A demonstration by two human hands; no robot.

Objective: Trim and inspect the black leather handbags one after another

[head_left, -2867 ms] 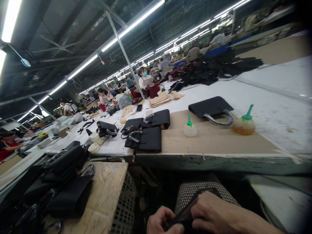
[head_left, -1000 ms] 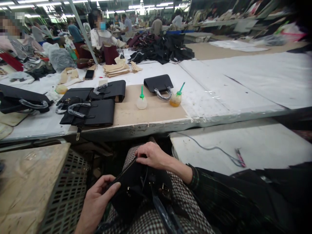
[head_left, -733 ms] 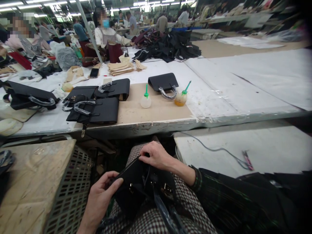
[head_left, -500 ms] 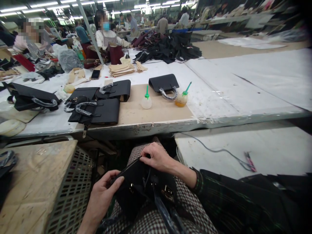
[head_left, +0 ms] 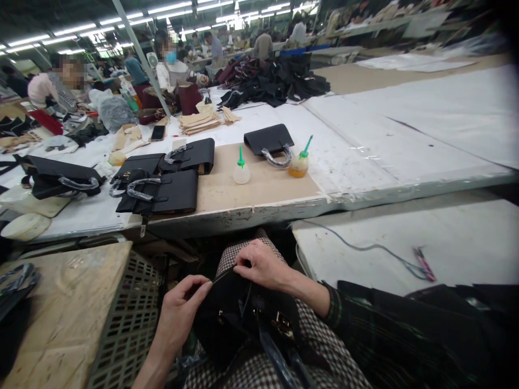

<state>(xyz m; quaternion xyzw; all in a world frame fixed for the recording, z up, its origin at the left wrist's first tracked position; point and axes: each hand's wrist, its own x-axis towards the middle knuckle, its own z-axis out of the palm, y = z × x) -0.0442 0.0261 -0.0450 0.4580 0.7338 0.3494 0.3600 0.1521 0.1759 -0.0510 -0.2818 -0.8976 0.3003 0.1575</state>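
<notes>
A black handbag point(head_left: 223, 324) with gold-coloured metal fittings lies across my lap on a checked apron. My left hand point(head_left: 180, 305) pinches the bag's far edge at its left end, thumb and fingertips together. At the other end of that edge, my right hand point(head_left: 261, 265) grips it between thumb and bent fingers. A thin pale line runs along the edge between the two hands. The bag's handles, wrapped in clear plastic, hang toward me at the bottom. Its underside is hidden.
Several black handbags point(head_left: 178, 192) lie on the white worktable point(head_left: 365, 140). Two squeeze bottles with green nozzles, one clear point(head_left: 241, 173) and one amber point(head_left: 299, 166), stand on brown card. A plastic crate point(head_left: 125, 319) is at my left; a pink-handled tool point(head_left: 424, 263) lies right. Co-workers sit beyond.
My left hand has shifted slightly up and right along the bag's edge, its fingers now pinching nearer the corner. My right hand keeps its hold. The view has tilted a little.
</notes>
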